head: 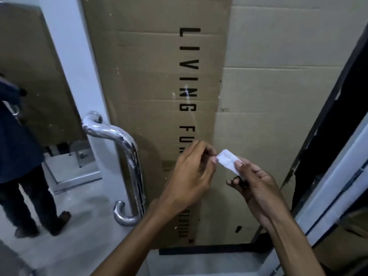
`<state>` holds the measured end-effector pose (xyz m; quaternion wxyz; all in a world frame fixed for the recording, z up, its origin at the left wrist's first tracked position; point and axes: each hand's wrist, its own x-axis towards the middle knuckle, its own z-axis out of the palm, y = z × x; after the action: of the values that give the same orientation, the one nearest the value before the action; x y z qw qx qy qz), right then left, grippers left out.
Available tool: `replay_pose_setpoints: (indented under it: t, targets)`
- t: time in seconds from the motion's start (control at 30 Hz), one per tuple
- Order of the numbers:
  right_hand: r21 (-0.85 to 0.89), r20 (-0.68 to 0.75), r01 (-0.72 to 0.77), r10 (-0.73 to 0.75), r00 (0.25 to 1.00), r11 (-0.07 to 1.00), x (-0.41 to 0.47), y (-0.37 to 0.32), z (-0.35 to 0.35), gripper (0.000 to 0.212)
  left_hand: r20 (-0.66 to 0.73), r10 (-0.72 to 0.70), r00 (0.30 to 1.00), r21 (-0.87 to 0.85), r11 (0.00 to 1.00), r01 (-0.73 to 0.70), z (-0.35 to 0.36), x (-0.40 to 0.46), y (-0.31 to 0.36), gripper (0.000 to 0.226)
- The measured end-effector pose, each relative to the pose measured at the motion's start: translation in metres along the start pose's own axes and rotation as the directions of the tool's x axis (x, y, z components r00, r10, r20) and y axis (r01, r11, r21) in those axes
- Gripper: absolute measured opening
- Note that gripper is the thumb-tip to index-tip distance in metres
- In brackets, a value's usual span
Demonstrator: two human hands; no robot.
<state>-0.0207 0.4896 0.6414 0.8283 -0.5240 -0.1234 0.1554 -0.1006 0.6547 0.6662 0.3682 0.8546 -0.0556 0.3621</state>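
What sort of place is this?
Probably a doorway in a building under fit-out or renovation: cardboard sheets cover the door, its chrome pull handle is smeared white, and left hand and right hand pinch a white strip.

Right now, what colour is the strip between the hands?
The strip is white; the head view shows it best.

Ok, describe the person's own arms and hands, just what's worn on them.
The left hand and right hand are bare: no gloves, rings or watch show. The left forearm and right forearm are uncovered too, no sleeve in view.
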Motion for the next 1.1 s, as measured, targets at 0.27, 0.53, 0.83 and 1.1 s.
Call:
replay_pose_setpoints:
  t: [0.27, 0.53, 0.83, 1.1]
  targets:
    - [-0.211, 0.113, 0.086, -0.063, 0.992, 0.974, -0.021, -0.008, 0.043, 0.02, -0.134, 0.099, 0.986, 0.178, 0.981, -0.074, -0.05, -0.02, 0.012, 0.005]
    - [-0.403, 0.215, 0.326, -0.258, 0.942, 0.855, -0.02, -0.024, 0.107, 0.02, -0.234, 0.141, 0.962, 0.324, 0.944, -0.06, -0.099, -0.021, 0.006, 0.007]
    - [-0.695, 0.327, 0.508, -0.405, 0.854, 0.509, 0.005, -0.035, 0.213, 0.019, -0.328, 0.09, 0.941, 0.4, 0.915, 0.052, -0.181, -0.018, -0.038, 0.061]
    - [-0.848, 0.456, 0.528, -0.449, 0.768, 0.043, 0.02, -0.027, 0.301, 0.022, -0.201, 0.011, 0.98, 0.413, 0.908, 0.074, -0.228, -0.002, -0.102, 0.118]
